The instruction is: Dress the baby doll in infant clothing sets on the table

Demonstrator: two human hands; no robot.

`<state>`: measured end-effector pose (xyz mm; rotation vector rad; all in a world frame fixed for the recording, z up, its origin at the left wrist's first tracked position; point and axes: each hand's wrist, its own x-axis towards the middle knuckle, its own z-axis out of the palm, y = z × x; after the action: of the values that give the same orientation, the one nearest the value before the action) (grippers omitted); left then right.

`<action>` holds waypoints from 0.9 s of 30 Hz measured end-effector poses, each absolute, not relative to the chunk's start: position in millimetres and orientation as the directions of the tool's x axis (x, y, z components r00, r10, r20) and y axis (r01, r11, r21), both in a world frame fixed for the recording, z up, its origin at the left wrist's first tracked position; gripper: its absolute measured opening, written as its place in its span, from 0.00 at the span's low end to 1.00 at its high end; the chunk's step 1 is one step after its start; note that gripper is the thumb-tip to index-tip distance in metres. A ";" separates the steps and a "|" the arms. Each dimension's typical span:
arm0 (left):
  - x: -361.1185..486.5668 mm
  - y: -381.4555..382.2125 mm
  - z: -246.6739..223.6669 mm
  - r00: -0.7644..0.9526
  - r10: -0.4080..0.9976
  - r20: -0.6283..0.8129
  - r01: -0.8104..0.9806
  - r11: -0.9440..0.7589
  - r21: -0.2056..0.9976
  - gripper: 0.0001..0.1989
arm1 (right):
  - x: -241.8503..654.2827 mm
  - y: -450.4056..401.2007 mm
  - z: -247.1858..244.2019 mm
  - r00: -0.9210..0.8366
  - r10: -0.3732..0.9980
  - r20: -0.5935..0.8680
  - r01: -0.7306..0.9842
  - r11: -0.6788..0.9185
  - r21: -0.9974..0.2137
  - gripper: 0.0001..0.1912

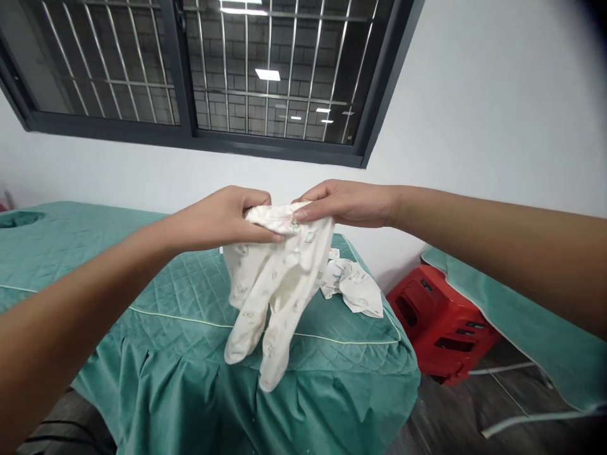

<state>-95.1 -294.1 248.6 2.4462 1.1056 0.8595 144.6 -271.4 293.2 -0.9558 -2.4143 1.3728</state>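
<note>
White footed baby pants (284, 278) with a small print hang in the air over the bed, both legs pointing down. My left hand (237, 218) pinches the left side of the top edge between thumb and fingers. At the right side of that edge, my right hand (332, 203) grips the cloth, its thumb on the near face. Folds of fabric hide some of the fingertips. Behind the pants and to the right, another white printed cloth (358, 287) lies crumpled on the bed; its kind I cannot make out.
A green quilted bed cover (184, 297) with a gathered skirt lies below my hands. Red plastic stools (441, 322) stand on the floor at the right, beside another green cover (535, 322). A barred window (265, 76) is in the wall ahead.
</note>
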 end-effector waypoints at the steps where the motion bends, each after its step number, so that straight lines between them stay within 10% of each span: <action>1: -103.0 -294.4 249.3 0.538 0.754 0.377 0.543 -0.652 0.529 0.16 | 148.4 -272.8 297.0 -0.752 0.645 -0.136 0.465 0.373 -0.803 0.18; 9: -149.0 -283.0 222.6 0.467 0.798 0.381 0.647 -0.602 0.468 0.21 | 166.6 -261.2 277.5 -0.646 0.736 -0.204 0.662 0.408 -0.629 0.16; 13: -154.2 -262.6 207.9 0.161 0.861 0.482 0.802 -0.399 0.445 0.22 | 137.0 -238.9 251.1 -0.628 0.778 0.015 0.539 0.449 -0.712 0.19; 20: -168.2 -200.4 227.9 -0.277 0.551 0.787 0.659 -0.488 0.573 0.17 | 72.4 -182.0 255.7 -0.492 0.759 0.426 0.318 0.613 -0.723 0.19; 27: -157.6 -157.1 127.9 -0.188 0.852 0.488 0.347 -0.407 0.845 0.17 | 98.2 -125.6 181.4 -0.718 0.694 -0.056 0.571 0.541 -0.618 0.21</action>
<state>-157.6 -157.1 127.9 1.6621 1.3864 1.6260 98.2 -125.6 181.4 -1.0730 -2.5812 0.9270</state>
